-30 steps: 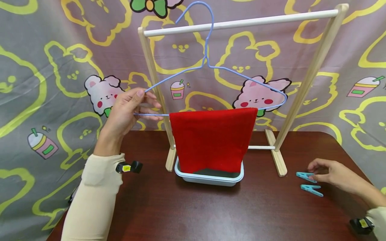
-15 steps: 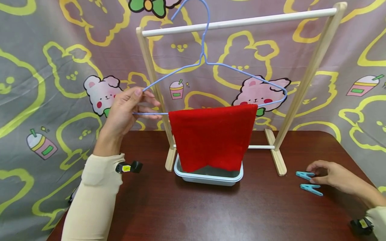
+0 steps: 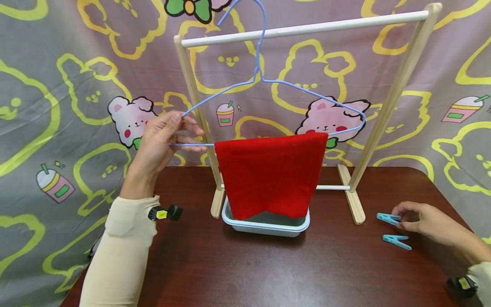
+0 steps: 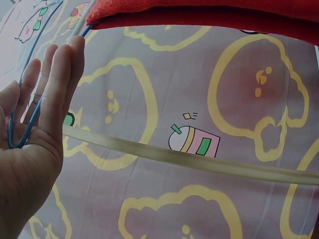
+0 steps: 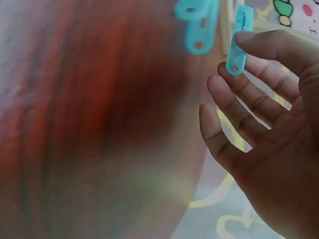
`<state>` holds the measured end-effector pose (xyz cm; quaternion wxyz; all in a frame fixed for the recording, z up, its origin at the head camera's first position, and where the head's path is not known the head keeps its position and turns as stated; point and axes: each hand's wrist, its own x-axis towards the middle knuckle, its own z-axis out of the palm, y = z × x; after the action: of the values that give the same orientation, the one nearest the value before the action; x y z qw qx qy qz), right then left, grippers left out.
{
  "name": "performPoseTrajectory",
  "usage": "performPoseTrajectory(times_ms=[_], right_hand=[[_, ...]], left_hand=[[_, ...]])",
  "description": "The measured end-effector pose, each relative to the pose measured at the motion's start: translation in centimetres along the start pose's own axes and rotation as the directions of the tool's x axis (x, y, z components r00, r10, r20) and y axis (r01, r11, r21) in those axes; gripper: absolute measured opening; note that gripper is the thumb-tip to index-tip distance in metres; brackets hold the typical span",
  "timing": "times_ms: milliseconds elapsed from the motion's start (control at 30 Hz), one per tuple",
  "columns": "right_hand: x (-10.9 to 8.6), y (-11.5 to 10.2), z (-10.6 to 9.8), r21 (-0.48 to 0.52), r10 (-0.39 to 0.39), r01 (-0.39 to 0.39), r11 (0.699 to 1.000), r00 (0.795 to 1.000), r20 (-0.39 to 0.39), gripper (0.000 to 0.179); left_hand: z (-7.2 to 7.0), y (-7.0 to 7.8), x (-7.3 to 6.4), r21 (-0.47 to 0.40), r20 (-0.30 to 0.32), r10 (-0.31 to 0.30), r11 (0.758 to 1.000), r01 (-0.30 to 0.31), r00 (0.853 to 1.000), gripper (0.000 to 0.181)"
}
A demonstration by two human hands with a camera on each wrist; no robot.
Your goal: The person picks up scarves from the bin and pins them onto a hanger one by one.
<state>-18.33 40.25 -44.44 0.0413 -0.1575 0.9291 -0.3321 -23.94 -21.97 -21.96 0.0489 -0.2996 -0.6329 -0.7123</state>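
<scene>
My left hand [image 3: 157, 136] holds the left corner of a blue wire clothes hanger [image 3: 226, 90], thumb and forefinger on its sloping arm. In the left wrist view, the bent wire lies across the palm. A red cloth [image 3: 272, 179] is folded over the hanger's bottom bar and hangs down. At the table's right, my right hand [image 3: 429, 221] pinches a light blue clothespin [image 3: 386, 218] between thumb and fingers; the right wrist view shows the thumb [image 5: 256, 42] on it. A second clothespin [image 3: 396, 241] lies just nearer on the table.
Behind the hanger stands a wooden rack with a white top rail [image 3: 345, 26]. A pale blue basin [image 3: 264, 228] sits under the cloth, between the rack's feet [image 3: 354, 209]. The dark brown table [image 3: 238, 273] backs onto a printed curtain [image 3: 30, 140].
The hanger has risen slightly and its hook shifted left; the cloth's lower edge now shows a notch. My right hand has stayed at the farther clothespin, which has lifted slightly.
</scene>
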Motion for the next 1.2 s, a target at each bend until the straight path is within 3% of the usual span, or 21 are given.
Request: performPoseTrajectory(times_ms=[100, 367, 600, 800, 967, 1200], right_hand=[[0.1, -0.9, -0.6, 0.047, -0.020, 0.020, 0.999, 1.000, -0.012, 0.014], [0.8, -5.1, -2.2, -0.025, -0.098, 0.095, 0.995, 0.987, -0.124, 0.025], [1.9, -8.8, -3.4, 0.015, -0.231, 0.239, 0.971, 0.951, -0.206, 0.035], [2.6, -11.9, -4.3, 0.119, -0.319, 0.357, 0.927, 0.913, -0.254, 0.041], [2.9, -15.1, -5.0, 0.106, -0.318, 0.363, 0.926, 0.899, -0.301, 0.038], [3.9, -19.5, -5.9, 0.107, -0.362, 0.404, 0.908, 0.889, -0.281, 0.038]], left_hand=[[-0.1, -0.1, 0.0, -0.010, 0.013, 0.016, 1.000, -0.016, 1.000, 0.028], [-0.1, -0.2, 0.1, -0.015, 0.016, 0.008, 1.000, -0.008, 1.000, 0.029], [0.2, -0.2, 0.1, -0.013, 0.000, 0.005, 1.000, -0.005, 1.000, 0.029], [0.0, -0.3, 0.1, -0.003, 0.000, -0.013, 1.000, 0.013, 1.000, 0.029], [0.0, -0.6, 0.3, -0.003, 0.007, -0.026, 1.000, 0.026, 1.000, 0.029], [0.1, -0.6, 0.6, 0.001, 0.003, -0.013, 1.000, 0.013, 1.000, 0.030]])
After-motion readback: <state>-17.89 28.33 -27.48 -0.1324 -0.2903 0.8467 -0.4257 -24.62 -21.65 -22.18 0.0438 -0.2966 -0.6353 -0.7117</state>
